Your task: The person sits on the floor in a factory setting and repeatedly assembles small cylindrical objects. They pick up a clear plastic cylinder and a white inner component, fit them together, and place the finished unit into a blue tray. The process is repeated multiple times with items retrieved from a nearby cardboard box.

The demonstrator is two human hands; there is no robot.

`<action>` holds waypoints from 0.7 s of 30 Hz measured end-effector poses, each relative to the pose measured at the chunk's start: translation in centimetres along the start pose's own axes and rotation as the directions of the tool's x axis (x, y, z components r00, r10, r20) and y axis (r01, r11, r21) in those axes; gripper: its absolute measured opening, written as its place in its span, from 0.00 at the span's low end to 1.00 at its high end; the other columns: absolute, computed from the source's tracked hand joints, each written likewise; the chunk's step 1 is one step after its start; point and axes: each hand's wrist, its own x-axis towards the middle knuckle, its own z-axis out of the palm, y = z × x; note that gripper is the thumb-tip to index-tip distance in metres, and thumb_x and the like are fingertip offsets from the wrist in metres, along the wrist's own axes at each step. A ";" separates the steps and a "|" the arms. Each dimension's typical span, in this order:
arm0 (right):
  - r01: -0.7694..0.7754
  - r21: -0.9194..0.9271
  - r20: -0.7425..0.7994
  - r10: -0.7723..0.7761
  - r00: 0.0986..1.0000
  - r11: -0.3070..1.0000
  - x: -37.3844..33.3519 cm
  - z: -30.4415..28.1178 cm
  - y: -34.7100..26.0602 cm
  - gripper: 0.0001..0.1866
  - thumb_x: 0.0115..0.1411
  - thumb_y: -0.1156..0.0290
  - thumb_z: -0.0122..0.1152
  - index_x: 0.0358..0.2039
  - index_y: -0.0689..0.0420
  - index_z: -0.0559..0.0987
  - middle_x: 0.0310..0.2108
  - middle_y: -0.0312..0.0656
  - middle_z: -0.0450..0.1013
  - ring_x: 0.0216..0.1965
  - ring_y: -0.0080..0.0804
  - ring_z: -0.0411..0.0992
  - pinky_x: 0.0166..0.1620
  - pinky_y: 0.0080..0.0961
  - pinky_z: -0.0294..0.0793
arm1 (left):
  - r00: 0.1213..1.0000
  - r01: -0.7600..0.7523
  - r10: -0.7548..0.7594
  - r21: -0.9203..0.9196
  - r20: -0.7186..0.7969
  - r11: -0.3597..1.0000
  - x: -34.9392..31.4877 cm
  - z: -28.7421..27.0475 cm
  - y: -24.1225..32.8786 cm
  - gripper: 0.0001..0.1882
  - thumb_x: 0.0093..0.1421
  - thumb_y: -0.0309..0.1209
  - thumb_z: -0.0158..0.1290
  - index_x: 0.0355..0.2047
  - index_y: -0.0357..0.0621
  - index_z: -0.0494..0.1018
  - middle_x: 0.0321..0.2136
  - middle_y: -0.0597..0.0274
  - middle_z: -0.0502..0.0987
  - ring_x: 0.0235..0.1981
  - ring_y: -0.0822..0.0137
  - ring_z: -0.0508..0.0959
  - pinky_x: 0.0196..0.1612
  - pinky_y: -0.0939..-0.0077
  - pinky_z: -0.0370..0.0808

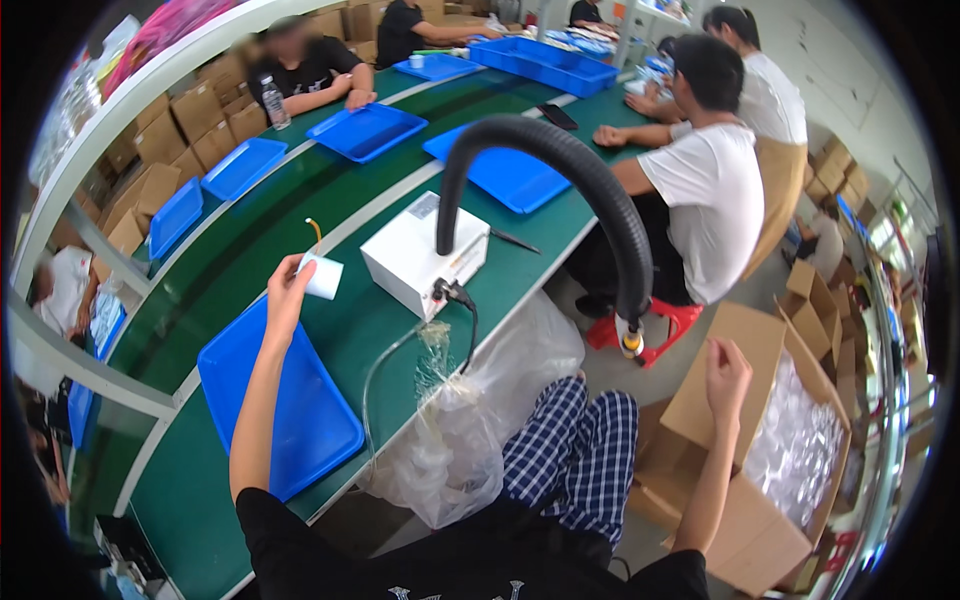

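Black short-sleeved top [480, 555], pale chest print [515, 591], navy-and-white checked trousers [545, 440]

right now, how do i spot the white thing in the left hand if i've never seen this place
Find the green table and the white box with the thick black hose. Just left of that box, the left hand holds a white piece. Unlike the box, it is small and hand-held, with a thin orange strip above it.

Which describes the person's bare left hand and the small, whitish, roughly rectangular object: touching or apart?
Touching. The head view shows the left hand pinching the whitish rectangular object at its left edge.
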 end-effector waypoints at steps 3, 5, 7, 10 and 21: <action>0.043 0.016 0.055 -0.044 0.998 0.999 -1.3 -0.3 -1.7 0.03 0.52 0.77 0.59 0.28 0.61 0.78 0.24 0.44 0.74 0.23 0.32 0.73 0.28 0.24 0.71 | 0.999 0.004 -0.002 -0.033 0.047 0.999 -1.8 1.8 0.4 0.17 0.60 0.35 0.51 0.44 0.34 0.70 0.38 0.60 0.74 0.42 0.71 0.72 0.47 0.78 0.66; 0.079 0.020 0.054 -0.080 0.995 0.997 -1.7 -0.9 -2.0 0.02 0.52 0.75 0.59 0.27 0.58 0.78 0.23 0.41 0.73 0.22 0.33 0.72 0.28 0.25 0.71 | 0.993 0.002 0.003 -0.045 0.118 0.999 -3.5 3.3 1.8 0.17 0.59 0.32 0.50 0.46 0.35 0.69 0.41 0.60 0.73 0.44 0.71 0.71 0.49 0.78 0.65; 0.111 -0.017 0.056 -0.110 0.992 0.994 -2.0 -2.6 -1.8 0.01 0.52 0.74 0.59 0.26 0.56 0.77 0.22 0.39 0.73 0.22 0.32 0.72 0.27 0.25 0.71 | 0.954 0.019 0.010 -0.093 0.299 0.995 -4.7 5.5 3.1 0.18 0.57 0.30 0.50 0.47 0.35 0.69 0.42 0.61 0.72 0.45 0.70 0.70 0.50 0.77 0.64; 0.144 -0.047 -0.026 -0.145 0.989 0.988 -3.3 -4.9 0.9 0.02 0.51 0.74 0.58 0.26 0.56 0.76 0.21 0.39 0.73 0.24 0.35 0.72 0.28 0.28 0.72 | 0.835 0.107 -0.013 -0.138 0.551 0.985 -5.8 9.6 3.6 0.20 0.54 0.31 0.52 0.46 0.36 0.69 0.42 0.61 0.72 0.46 0.69 0.70 0.51 0.76 0.64; -0.374 -0.276 -0.425 0.236 0.874 0.885 -13.4 -16.9 6.3 0.01 0.51 0.73 0.58 0.25 0.55 0.76 0.20 0.38 0.72 0.22 0.34 0.71 0.27 0.26 0.70 | -0.198 0.190 -0.105 0.143 0.975 0.971 -13.5 28.4 6.5 0.23 0.54 0.31 0.55 0.49 0.39 0.67 0.43 0.61 0.73 0.46 0.70 0.71 0.51 0.76 0.65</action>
